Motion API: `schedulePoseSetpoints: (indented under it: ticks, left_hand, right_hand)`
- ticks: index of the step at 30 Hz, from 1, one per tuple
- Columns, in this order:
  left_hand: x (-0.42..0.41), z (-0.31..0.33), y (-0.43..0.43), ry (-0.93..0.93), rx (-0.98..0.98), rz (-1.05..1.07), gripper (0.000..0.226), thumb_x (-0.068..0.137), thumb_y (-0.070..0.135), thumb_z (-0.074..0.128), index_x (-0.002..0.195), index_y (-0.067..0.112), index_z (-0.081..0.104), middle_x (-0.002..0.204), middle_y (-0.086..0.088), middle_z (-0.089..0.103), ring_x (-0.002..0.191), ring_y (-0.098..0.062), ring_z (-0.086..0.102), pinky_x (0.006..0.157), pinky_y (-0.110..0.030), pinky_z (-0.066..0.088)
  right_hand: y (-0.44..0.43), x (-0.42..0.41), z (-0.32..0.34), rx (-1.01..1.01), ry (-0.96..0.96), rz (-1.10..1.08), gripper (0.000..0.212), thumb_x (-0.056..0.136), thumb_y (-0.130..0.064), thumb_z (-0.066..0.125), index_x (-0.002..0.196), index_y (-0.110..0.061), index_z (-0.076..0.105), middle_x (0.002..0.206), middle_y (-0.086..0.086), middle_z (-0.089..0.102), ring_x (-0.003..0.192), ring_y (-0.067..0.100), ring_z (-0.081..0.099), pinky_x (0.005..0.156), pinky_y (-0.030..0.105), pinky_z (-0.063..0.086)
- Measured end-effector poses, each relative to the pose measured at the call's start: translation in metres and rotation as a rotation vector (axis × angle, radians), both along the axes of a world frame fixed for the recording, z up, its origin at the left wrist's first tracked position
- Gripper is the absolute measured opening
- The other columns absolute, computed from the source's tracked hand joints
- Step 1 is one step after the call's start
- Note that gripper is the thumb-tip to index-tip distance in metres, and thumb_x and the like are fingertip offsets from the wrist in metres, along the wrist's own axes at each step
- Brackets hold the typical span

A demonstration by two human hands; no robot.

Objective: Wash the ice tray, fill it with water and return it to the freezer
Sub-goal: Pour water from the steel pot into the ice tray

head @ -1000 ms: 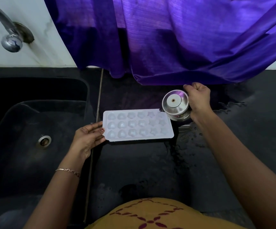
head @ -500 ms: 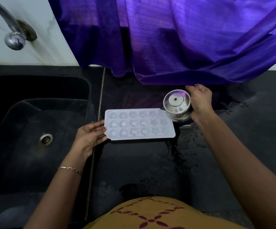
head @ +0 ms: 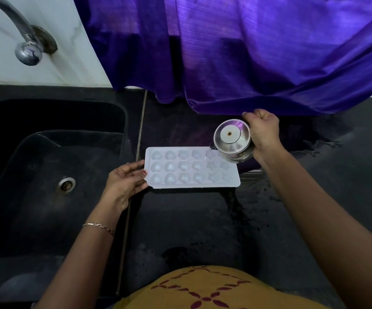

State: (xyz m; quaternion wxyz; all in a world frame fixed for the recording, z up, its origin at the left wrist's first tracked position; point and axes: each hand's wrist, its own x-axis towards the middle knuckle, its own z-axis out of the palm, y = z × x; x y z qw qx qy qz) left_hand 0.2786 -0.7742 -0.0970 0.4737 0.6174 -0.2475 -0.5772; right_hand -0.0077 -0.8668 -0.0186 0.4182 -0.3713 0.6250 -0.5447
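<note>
The one white ice tray [head: 191, 172] lies flat on the dark surface [head: 180, 221] just beside the sink's [head: 126, 121] right edge. The left hand [head: 126, 182], its grip spread with near-straight fingers against the tray's left end, likely steadies it against sliding. The right hand's [head: 263, 132] grip is wrapped round the single steel pot [head: 233, 141], tipped over the tray's far right corner to pour water into its eighteen cells, three rows of six.

The cup [head: 231, 139] hides a far corner of the tray [head: 191, 172], and the tap [head: 27, 51] is cut off at the top edge.
</note>
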Motion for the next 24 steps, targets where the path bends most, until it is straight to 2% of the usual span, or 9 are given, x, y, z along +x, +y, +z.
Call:
schedulePoseSetpoints:
  ticks: [8,24]
  left_hand:
    - [0.0026,-0.0037,-0.0009,-0.017,0.022,0.005,0.025,0.086,-0.003,0.064,0.110,0.007,0.066,0.097,-0.009,0.070,0.071,-0.010,0.070,0.056,-0.019,0.056]
    - [0.0033,-0.0050,-0.0019,0.004,0.046,0.015,0.017,0.086,-0.002,0.066,0.101,0.007,0.068,0.091,-0.008,0.073,0.069,-0.010,0.072,0.055,-0.018,0.054]
  right_hand:
    - [0.0001,0.0040,0.0014,-0.014,0.056,0.020,0.049,0.087,-0.005,0.060,0.055,-0.021,0.026,0.052,-0.004,0.029,0.045,0.006,0.028,0.047,0.020,0.034]
    - [-0.0008,0.0043,0.0019,-0.025,0.104,0.026,0.048,0.088,-0.005,0.060,0.056,-0.020,0.028,0.054,-0.002,0.030,0.045,0.005,0.029,0.047,0.018,0.036]
